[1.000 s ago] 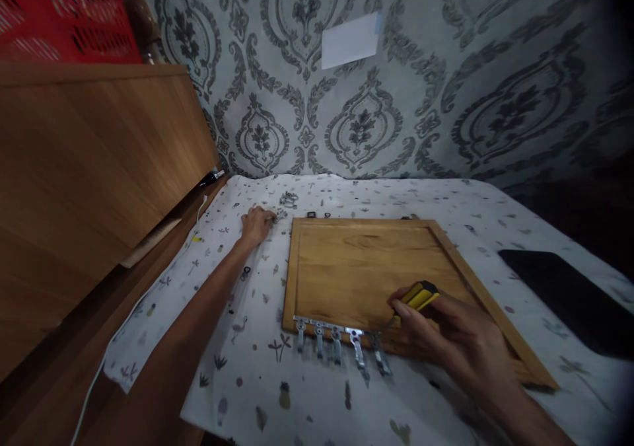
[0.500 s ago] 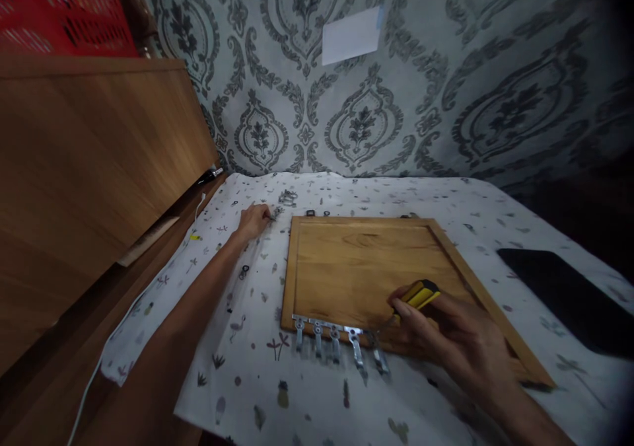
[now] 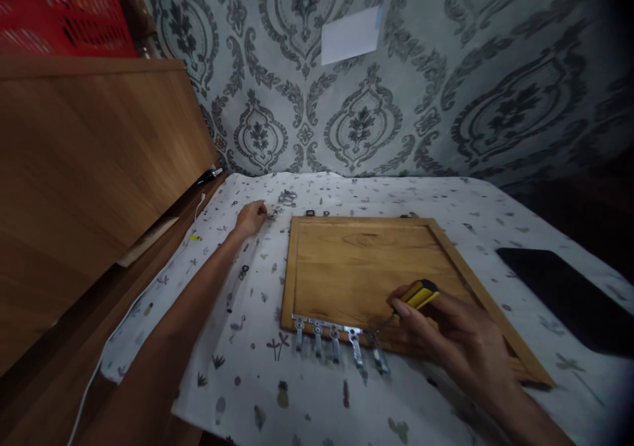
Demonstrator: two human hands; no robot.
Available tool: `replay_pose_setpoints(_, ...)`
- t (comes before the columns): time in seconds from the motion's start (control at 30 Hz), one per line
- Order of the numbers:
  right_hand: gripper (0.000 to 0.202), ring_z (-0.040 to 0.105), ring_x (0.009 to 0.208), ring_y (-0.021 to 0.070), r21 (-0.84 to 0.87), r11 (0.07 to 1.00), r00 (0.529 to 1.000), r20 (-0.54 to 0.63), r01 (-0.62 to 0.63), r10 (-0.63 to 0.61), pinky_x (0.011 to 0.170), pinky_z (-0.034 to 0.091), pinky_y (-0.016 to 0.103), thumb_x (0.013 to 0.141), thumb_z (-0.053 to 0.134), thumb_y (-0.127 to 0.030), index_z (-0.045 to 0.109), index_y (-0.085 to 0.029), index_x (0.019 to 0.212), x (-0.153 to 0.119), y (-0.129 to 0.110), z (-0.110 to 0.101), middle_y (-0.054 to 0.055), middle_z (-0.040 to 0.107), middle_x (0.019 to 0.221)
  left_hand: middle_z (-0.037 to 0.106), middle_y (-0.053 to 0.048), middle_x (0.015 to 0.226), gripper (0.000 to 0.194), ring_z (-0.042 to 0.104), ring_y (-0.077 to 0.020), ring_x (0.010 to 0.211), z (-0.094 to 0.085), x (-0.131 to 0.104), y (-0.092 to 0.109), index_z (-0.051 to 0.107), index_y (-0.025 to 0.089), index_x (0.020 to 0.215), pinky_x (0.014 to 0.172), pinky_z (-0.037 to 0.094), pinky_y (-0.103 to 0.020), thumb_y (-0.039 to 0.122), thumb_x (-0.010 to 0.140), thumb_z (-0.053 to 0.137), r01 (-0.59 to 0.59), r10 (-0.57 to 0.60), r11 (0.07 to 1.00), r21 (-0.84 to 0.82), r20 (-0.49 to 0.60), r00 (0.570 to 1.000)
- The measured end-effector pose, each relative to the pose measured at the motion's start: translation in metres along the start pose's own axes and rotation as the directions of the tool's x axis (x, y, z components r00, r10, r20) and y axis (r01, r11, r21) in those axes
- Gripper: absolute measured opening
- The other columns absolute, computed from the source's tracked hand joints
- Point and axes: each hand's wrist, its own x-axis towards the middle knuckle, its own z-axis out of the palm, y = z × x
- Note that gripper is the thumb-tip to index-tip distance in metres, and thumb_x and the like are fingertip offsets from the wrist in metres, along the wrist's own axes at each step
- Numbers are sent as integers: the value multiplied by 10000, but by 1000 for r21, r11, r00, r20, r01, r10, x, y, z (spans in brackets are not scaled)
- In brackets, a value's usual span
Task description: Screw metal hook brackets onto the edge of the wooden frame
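My right hand [image 3: 463, 337] is closed around a yellow and black screwdriver [image 3: 419, 294], its shaft slanting down towards the metal hooks [image 3: 354, 343] along the near edge of a framed wooden board [image 3: 366, 261]. Several of these hooks stick out past that edge over the cloth. Beyond the board's left side, my left hand [image 3: 251, 218] rests on the cloth with its fingers pinched together. Small metal pieces [image 3: 272, 215] lie at its fingertips; what the fingers grip is too small to make out.
A patterned white cloth [image 3: 257, 380] covers the table. More metal parts [image 3: 287, 198] lie behind my left hand. A black phone-like slab [image 3: 569, 297] is at the right. A wooden cabinet [image 3: 99, 168] with a red basket [image 3: 64, 13] on top stands left, near a white cable [image 3: 119, 334].
My left hand has shifted slightly left and away from the board, with the small metal pieces at its fingertips. My right hand and the screwdriver have stayed in place.
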Motion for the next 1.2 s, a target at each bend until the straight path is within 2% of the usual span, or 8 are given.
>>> replay_pose_setpoints(0.17, 329, 686, 535, 192, -27, 999, 999, -16, 38, -38, 487, 542, 282, 964, 635, -502, 738, -238, 797, 2, -3, 0, 26, 733, 667, 653, -116, 1343, 384, 679, -256, 1148, -1, 7, 2, 634, 170, 1339, 969, 607, -472, 390, 1027, 670, 95, -95, 994, -62, 18, 995)
replay_pose_setpoints(0.37, 387, 651, 495, 185, -21, 1000, 1000, 5, -4, 4, 471, 526, 291, 958, 631, -560, 734, -231, 784, 3, -4, 0, 21, 696, 615, 655, -109, 1339, 388, 680, -266, 1148, 1, 13, 7, 640, 166, 1332, 965, 609, -469, 399, 1024, 672, 159, -155, 985, -69, 62, 986)
replay_pose_setpoints(0.5, 400, 666, 526, 187, -12, 1000, 1000, 16, -4, 4, 482, 526, 289, 965, 620, -564, 731, -224, 787, 3, -4, 0, 37, 715, 649, 652, -113, 1348, 373, 677, -258, 1153, 4, 7, 12, 641, 176, 1332, 973, 606, -467, 392, 1028, 667, 136, -133, 990, -36, 69, 989)
replay_pose_setpoints(0.73, 303, 631, 487, 170, 11, 1000, 1000, 5, 12, -12, 474, 512, 282, 962, 647, -480, 735, -231, 812, 3, -4, 0, 7, 677, 606, 649, -116, 1356, 362, 675, -252, 1158, 3, -4, 18, 642, 187, 1332, 979, 603, -464, 386, 1031, 663, 55, -57, 998, 30, 43, 997)
replay_pose_setpoints(0.9, 267, 644, 512, 176, 24, 1000, 1000, 30, 6, -6, 497, 526, 292, 961, 656, -442, 719, -234, 807, 1, -2, 1, 12, 702, 655, 649, -117, 1354, 366, 676, -251, 1154, 3, -10, 22, 639, 182, 1335, 978, 604, -468, 387, 1032, 662, 0, -1, 999, 46, 9, 1000)
replay_pose_setpoints(1.07, 248, 624, 514, 168, 31, 999, 999, 36, 10, -11, 491, 491, 281, 970, 650, -410, 706, -232, 806, 2, -3, 1, 3, 668, 617, 649, -116, 1355, 363, 676, -248, 1153, 2, -17, 30, 641, 185, 1331, 978, 604, -467, 391, 1033, 661, -43, 44, 999, 17, -52, 998)
replay_pose_setpoints(1.17, 225, 626, 532, 155, 62, 998, 999, 51, -1, -2, 514, 486, 274, 971, 656, -377, 696, -224, 811, 2, -4, 2, 5, 679, 645, 675, -109, 1316, 290, 672, -246, 1165, -4, -26, 34, 678, 175, 1254, 1015, 582, -476, 360, 1031, 662, -56, 52, 998, -39, -100, 994)
replay_pose_setpoints(1.2, 220, 628, 539, 153, 74, 997, 998, 60, -11, 7, 526, 488, 274, 973, 662, -377, 695, -222, 820, 1, -4, 2, 3, 674, 645, 712, -114, 1247, 192, 668, -255, 1180, -7, -29, 34, 714, 153, 1158, 1057, 553, -474, 266, 1020, 642, -57, 49, 996, -65, -118, 992)
